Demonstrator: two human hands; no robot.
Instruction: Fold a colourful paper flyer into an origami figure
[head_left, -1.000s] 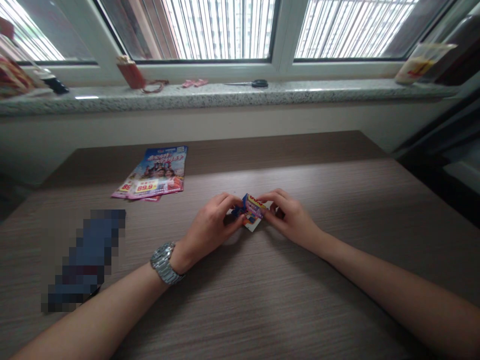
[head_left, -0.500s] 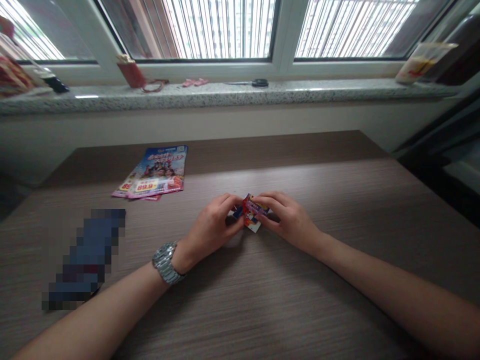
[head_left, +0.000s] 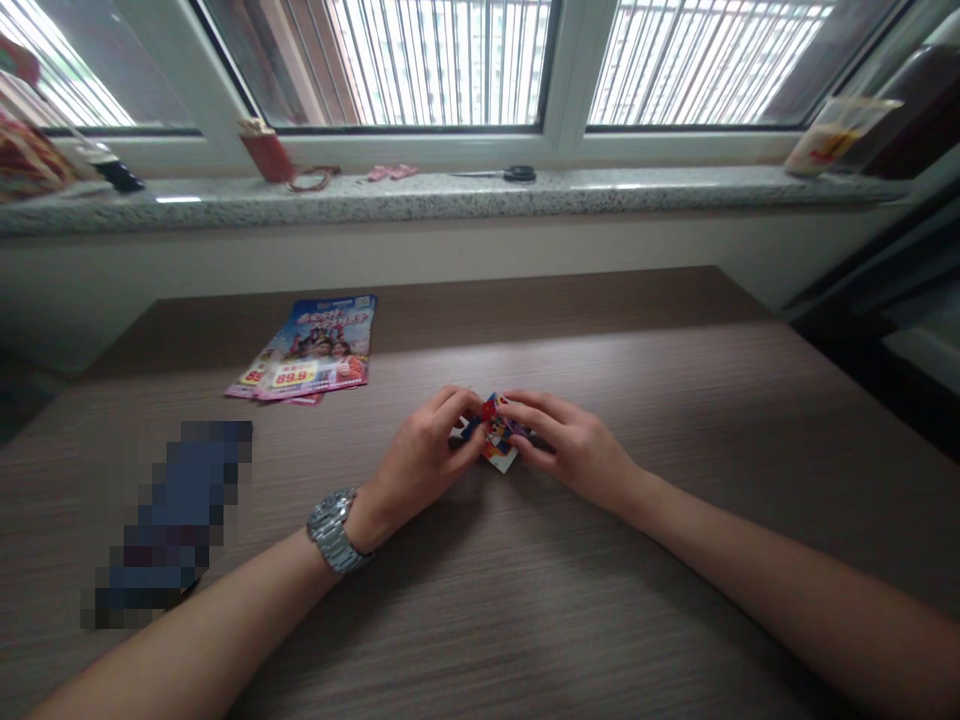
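Observation:
A small folded piece of colourful printed paper (head_left: 499, 440) is held between my hands, just above or on the wooden table (head_left: 480, 620). My left hand (head_left: 427, 445), with a silver watch (head_left: 335, 530) on its wrist, pinches the paper's left side between thumb and fingers. On the right side, my right hand (head_left: 574, 435) has its thumb and fingers closed on the same paper. Patches of red, blue, orange and white show on it, and a pale corner points toward me. My fingers hide its edges.
Several printed flyers (head_left: 315, 350) lie stacked at the table's back left. A blurred-out dark blue object (head_left: 176, 510) lies beside my left forearm. On the stone windowsill (head_left: 435, 200) are scissors (head_left: 517, 174), pink pieces (head_left: 391, 173), a red container (head_left: 268, 155) and a plastic cup (head_left: 836, 140).
The folded paper has turned slightly between my fingers, and its pale corner has shifted a little left and toward me. Both hands keep their hold. The whole view has dipped slightly.

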